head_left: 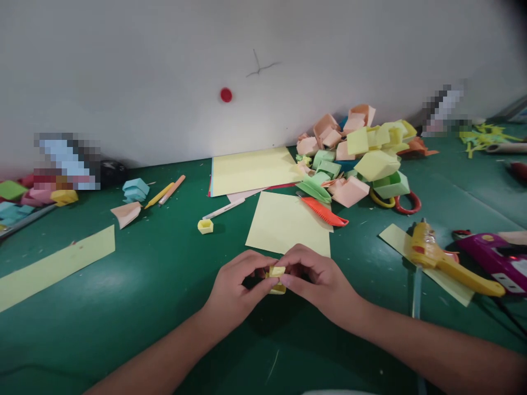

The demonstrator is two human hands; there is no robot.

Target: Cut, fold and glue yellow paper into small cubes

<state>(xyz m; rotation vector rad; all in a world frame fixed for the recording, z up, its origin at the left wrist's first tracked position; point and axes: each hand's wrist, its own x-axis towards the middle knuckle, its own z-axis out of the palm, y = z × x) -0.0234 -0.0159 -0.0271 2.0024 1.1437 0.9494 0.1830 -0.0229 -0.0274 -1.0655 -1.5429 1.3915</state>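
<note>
Low over the green table, my left hand [242,282] and my right hand [313,282] meet with their fingertips round a small folded yellow paper piece [277,289]. Both thumbs press on its near side, and the fingers cover much of it. Just beyond my hands lies a pale yellow paper sheet [284,222], with an orange-red cutter [325,212] resting on its far right corner. A little yellow paper box [205,226] stands alone to the left of the sheet, near a white pen [224,209].
Folded paper pieces [343,153] are heaped at the back right, over the scissors handles [407,203]. A yellow glue gun [457,269] lies on a paper strip at right, beside a purple power strip [494,258]. Stacked sheets [255,170] lie against the wall; a long strip [61,266] is at left.
</note>
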